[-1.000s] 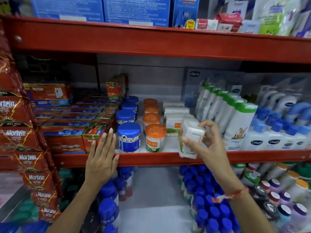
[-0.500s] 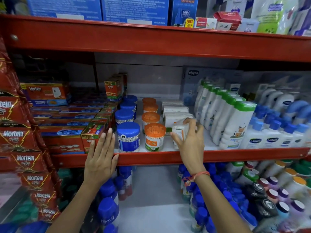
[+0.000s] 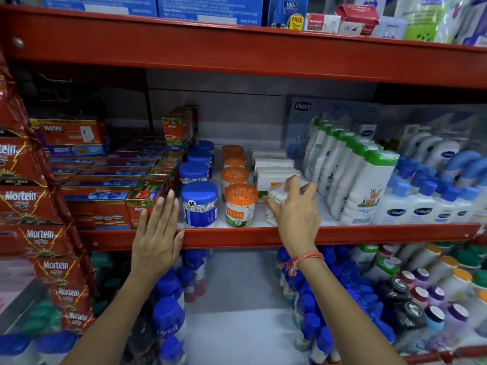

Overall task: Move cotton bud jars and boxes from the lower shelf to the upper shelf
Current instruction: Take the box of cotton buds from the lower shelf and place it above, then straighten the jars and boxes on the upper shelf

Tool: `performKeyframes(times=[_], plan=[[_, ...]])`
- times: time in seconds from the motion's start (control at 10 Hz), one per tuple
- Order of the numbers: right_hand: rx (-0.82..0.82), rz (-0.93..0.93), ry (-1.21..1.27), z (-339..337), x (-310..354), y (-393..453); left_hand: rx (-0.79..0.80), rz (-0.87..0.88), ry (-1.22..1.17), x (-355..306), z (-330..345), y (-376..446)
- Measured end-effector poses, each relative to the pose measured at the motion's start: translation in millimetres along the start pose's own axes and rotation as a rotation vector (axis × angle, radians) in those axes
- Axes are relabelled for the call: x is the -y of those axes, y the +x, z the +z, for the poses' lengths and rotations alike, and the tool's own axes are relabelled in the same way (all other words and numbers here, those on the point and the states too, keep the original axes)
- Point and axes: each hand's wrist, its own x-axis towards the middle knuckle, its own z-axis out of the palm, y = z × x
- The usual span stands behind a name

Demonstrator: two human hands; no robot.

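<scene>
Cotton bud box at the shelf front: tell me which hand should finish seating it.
Probably the right hand: its fingers already wrap the cotton bud box beside the orange-lidded jar. The left hand lies flat on the red shelf edge, farther away.

Glossy red painted metal shelf (image 3: 237, 237)

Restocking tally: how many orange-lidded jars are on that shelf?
4, in one row running front to back: front jar, second, third, rear. More may hide behind.

right hand (image 3: 295, 214) on box (image 3: 276, 197) (shelved)
</scene>
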Motion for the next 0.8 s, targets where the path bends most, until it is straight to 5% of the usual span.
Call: performKeyframes(times=[0.4,0.5,0.6,0.8], plan=[[-0.055,-0.061,-0.180,-12.9,-6.1,3.4,0.035,-0.017,-0.010,-3.2,-5.9,2.5],[-0.062,-0.193,0.009,-19.4,9.6,7.3,0.045,-0.020,-0.008,-4.8,-7.2,3.2],[0.138,-0.339,0.247,-26.8,33.4,14.6,0.051,-0.021,-0.003,-6.0,-8.0,3.9],[0.530,-0.603,0.307,-28.1,82.4,40.5,0.038,-0.012,0.011,-3.6,-6.8,2.4]])
